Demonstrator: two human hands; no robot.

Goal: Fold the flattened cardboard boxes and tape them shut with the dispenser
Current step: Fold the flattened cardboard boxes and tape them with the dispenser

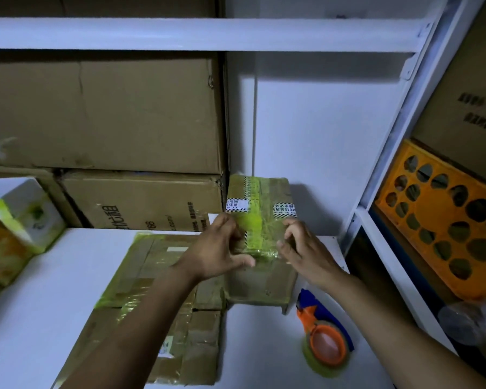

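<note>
A small cardboard box point(264, 197) crossed with yellow-green tape stands on the white shelf point(40, 290) at centre. My left hand point(219, 254) grips its near left edge with curled fingers, thumb along the front. My right hand point(303, 248) curls its fingers onto the near right top edge. A stack of flattened cardboard boxes point(157, 299) with tape remnants lies to the left under my left forearm. The orange and blue tape dispenser point(323, 338) with a roll of yellowish tape lies on the shelf by my right forearm, untouched.
Large brown cartons point(104, 113) are stacked at the back left. A white and green carton point(17, 217) sits at far left. A white shelf upright point(382, 153) rises at right, with an orange perforated crate point(443, 217) behind it and a plastic bag point(472, 321) below.
</note>
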